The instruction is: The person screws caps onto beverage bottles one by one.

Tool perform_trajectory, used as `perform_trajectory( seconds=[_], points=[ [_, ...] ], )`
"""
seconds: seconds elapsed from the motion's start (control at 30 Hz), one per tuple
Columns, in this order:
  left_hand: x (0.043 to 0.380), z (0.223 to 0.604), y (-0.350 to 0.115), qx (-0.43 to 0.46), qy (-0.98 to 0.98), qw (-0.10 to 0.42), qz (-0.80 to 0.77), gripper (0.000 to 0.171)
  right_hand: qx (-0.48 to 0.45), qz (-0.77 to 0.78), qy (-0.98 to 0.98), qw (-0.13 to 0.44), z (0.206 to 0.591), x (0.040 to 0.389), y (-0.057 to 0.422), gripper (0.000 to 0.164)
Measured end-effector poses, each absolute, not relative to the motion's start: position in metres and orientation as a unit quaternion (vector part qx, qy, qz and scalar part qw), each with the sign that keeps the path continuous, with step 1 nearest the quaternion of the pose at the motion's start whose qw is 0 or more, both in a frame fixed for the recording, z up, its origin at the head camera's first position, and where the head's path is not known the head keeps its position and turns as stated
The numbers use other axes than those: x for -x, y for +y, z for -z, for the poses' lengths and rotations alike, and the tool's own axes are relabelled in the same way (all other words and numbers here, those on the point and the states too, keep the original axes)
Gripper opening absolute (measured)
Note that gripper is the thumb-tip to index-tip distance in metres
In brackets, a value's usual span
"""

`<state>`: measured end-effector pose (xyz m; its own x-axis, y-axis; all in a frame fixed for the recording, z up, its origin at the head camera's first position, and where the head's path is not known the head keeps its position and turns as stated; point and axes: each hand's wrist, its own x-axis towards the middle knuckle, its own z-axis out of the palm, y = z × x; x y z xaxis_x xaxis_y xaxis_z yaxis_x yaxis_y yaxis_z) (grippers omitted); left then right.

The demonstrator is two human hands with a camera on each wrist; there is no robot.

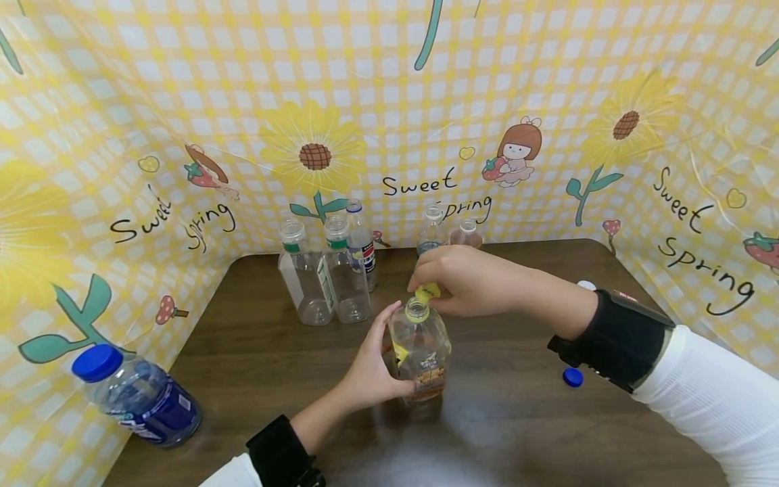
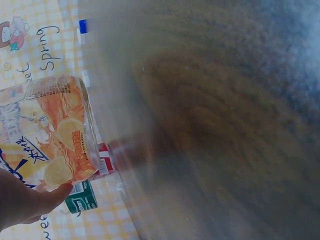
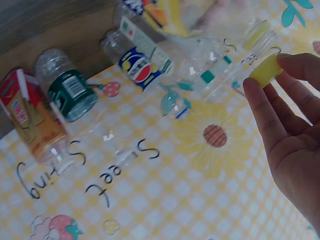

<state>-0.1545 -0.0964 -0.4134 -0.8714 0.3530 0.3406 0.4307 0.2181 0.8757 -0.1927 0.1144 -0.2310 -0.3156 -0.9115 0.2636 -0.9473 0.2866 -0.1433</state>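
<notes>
My left hand (image 1: 372,375) grips a clear plastic drink bottle (image 1: 429,355) by its side, thumb and fingers on either side of it. In the left wrist view the bottle's orange-and-yellow label (image 2: 60,135) faces out above the thumb. The bottle stands on the table with its mouth uncovered. With thumb and fingertips, my right hand (image 1: 465,279) pinches a yellow cap (image 1: 428,291) right at the bottle's mouth in the head view. The right wrist view shows the yellow cap (image 3: 266,71) held between the thumb and fingers.
At the back left stand two uncapped clear bottles (image 1: 349,291) and a Pepsi-labelled bottle (image 1: 368,253). More bottles (image 1: 467,235) stand behind my right hand. A blue-capped bottle (image 1: 149,406) is at the left edge. A blue cap (image 1: 573,377) and white cap (image 1: 586,285) lie on the right.
</notes>
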Motion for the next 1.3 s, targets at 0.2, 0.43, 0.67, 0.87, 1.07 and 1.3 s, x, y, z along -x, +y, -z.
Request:
perform_trajectory(
  seconds=[0.2, 0.43, 0.67, 0.87, 1.07, 1.3],
  points=[
    [0.155, 0.416, -0.098, 0.251, -0.783, 0.026, 0.569, 0.113, -0.586, -0.129, -0.799, 0.043, 0.230, 0.189, 0.104, 0.018],
    [0.155, 0.415, -0.098, 0.255, -0.782, 0.026, 0.568, 0.113, -0.587, -0.111, -0.802, 0.030, 0.233, 0.189, 0.102, 0.019],
    [0.154, 0.413, -0.097, 0.261, -0.777, 0.019, 0.573, 0.113, -0.584, -0.105, -0.805, 0.022, 0.235, 0.189, 0.102, 0.019],
    [0.154, 0.414, -0.097, 0.251, -0.782, 0.004, 0.571, 0.114, -0.575, -0.094, -0.812, 0.019, 0.237, 0.189, 0.103, 0.019],
    [0.155, 0.415, -0.096, 0.249, -0.789, 0.005, 0.562, 0.113, -0.566, -0.071, -0.820, 0.046, 0.239, 0.188, 0.102, 0.013],
    [0.155, 0.414, -0.095, 0.252, -0.791, 0.009, 0.558, 0.113, -0.536, -0.009, -0.836, 0.119, 0.247, 0.190, 0.098, 0.021]
  ],
)
